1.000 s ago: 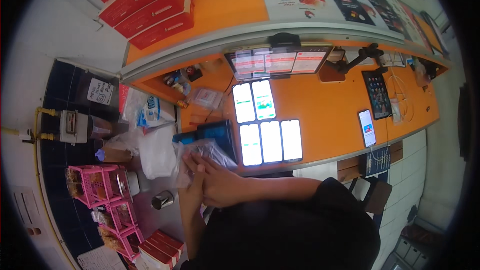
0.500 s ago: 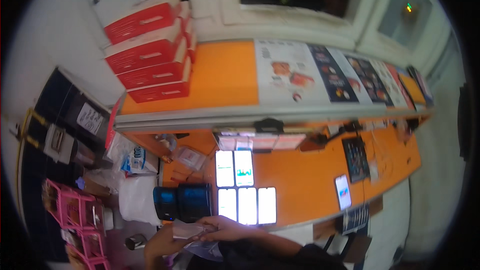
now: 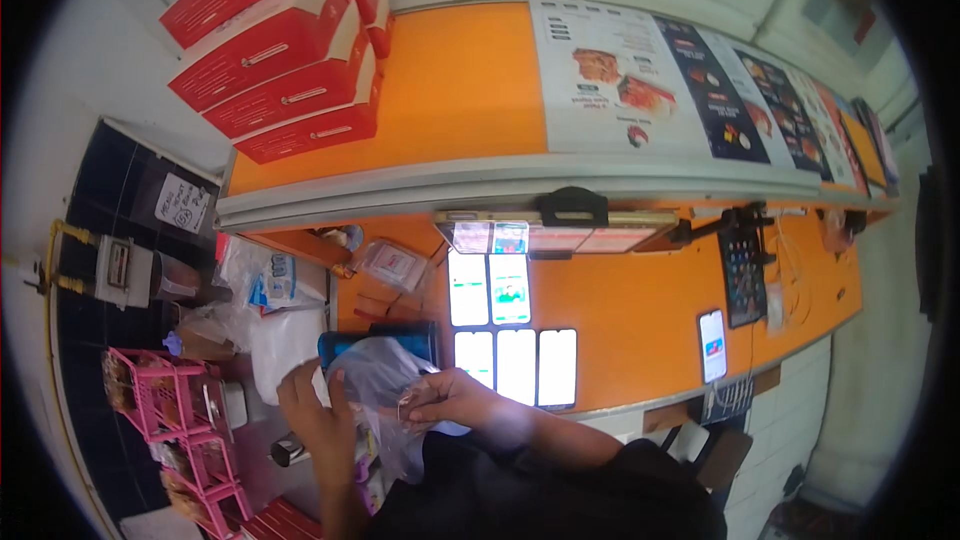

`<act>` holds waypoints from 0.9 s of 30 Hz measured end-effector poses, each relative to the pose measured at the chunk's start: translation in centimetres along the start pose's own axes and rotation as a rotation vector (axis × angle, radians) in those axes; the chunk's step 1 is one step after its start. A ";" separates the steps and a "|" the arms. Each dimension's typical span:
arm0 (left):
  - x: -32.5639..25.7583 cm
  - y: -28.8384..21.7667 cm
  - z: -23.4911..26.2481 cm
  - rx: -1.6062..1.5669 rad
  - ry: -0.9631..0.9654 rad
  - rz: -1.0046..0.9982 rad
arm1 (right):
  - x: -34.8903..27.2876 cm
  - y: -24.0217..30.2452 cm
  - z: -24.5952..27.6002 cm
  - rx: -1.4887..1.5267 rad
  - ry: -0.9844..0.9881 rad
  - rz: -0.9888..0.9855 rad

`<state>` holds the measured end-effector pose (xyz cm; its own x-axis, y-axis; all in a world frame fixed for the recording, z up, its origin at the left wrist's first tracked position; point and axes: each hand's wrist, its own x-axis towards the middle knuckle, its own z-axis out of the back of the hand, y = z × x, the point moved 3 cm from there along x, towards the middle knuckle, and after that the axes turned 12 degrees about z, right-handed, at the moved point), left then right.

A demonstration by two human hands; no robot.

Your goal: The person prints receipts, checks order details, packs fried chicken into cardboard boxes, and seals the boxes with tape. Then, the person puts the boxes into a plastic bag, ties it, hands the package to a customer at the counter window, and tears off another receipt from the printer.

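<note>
A crumpled clear plastic bag (image 3: 378,380) is gripped between both hands in the lower middle of the view. My left hand (image 3: 312,418) clasps its left side, fingers curled into the plastic. My right hand (image 3: 450,398) pinches the bag's right edge near the top. Behind the bag lies a dark blue device (image 3: 380,338) on the orange counter (image 3: 620,310). Several lit phones (image 3: 515,365) lie flat on the counter just right of my hands.
Red and white boxes (image 3: 280,50) are stacked on the upper shelf. Menu posters (image 3: 690,90) line the orange panel. Pink plastic crates (image 3: 160,395) stand at the left. More plastic bags (image 3: 260,290) pile near them. A tablet (image 3: 743,280) and a phone (image 3: 712,345) sit further right.
The view tilted up and then came part way down. My hands stay together on the bag, which now sits more spread out between them.
</note>
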<state>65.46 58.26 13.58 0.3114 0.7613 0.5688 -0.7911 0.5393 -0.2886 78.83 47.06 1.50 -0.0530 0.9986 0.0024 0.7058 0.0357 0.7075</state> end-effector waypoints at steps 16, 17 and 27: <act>-7.8 -0.9 0.8 -0.550 0.800 0.292 | 1.5 -3.5 -4.0 0.155 -0.242 0.172; -8.4 0.0 0.0 -0.573 0.822 0.316 | 1.4 -3.2 -4.2 0.152 -0.239 0.177; -4.9 8.0 3.5 -0.166 0.322 0.261 | -4.0 2.5 -3.3 -0.471 -0.101 0.201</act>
<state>55.72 57.58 11.20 0.2811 0.9388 0.1989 -0.7782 0.3443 -0.5252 78.52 43.03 5.60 0.1359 0.9835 0.1193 0.2991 -0.1556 0.9415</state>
